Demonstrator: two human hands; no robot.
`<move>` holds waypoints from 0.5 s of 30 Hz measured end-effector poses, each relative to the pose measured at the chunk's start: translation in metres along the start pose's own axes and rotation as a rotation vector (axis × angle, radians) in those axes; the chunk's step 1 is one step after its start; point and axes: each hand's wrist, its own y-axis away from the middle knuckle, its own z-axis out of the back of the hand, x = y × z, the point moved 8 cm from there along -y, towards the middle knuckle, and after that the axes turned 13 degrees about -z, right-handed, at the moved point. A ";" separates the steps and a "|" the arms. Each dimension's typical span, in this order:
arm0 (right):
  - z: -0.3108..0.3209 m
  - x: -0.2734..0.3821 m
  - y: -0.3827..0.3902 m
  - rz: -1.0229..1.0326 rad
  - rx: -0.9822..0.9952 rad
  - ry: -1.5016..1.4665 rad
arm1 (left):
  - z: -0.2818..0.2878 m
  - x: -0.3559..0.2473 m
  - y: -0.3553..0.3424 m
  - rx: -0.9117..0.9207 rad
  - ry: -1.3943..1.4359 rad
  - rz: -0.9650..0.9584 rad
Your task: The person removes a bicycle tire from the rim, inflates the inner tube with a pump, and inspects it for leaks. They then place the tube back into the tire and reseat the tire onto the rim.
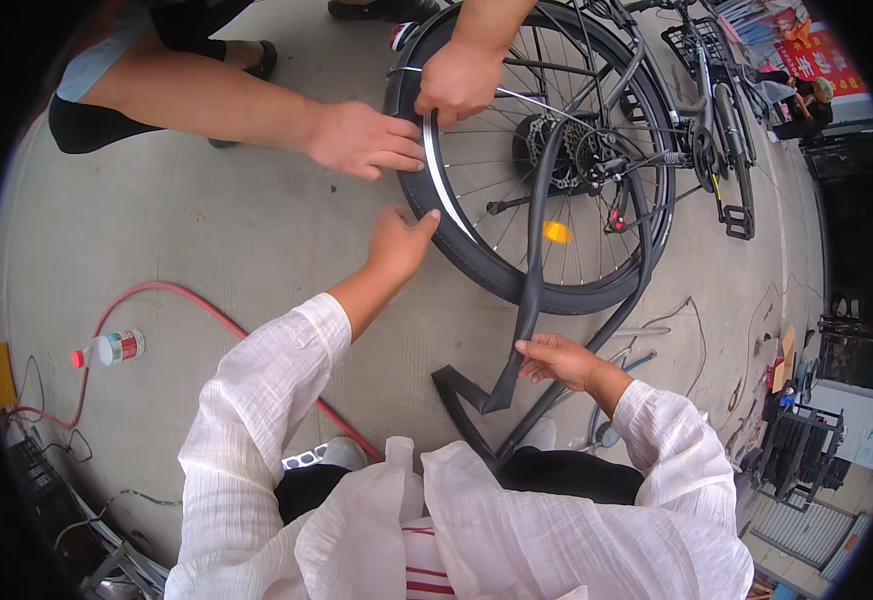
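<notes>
A bicycle wheel with a black tire (476,262) lies in front of me, its silver rim (443,190) showing along the left side. My left hand (401,243) grips the tire's lower left edge, thumb on top and fingers curled beside it. A flattened black inner tube (529,310) hangs across the wheel and loops down toward my feet. My right hand (561,362) pinches the tube just below the wheel. Opposite me, another person's hand (371,140) presses the tire's side, and that person's other hand (461,80) is closed at the rim, fingertips partly hidden.
A second bicycle (706,110) stands at the far right. A red hose (186,290) curves over the concrete floor at left, beside a bottle (121,346) with a red cap. A gauge (607,436) with hoses lies right of my legs. A dark rack (801,445) is at the right edge.
</notes>
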 end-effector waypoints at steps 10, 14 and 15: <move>0.057 0.003 -0.015 0.387 -0.123 0.132 | -0.043 0.019 -0.027 -0.158 0.752 0.224; 0.080 0.022 -0.006 0.462 -0.097 0.113 | -0.040 0.019 -0.034 -0.258 0.707 0.190; 0.084 0.021 -0.006 0.454 -0.079 0.101 | -0.042 0.018 -0.034 -0.257 0.699 0.196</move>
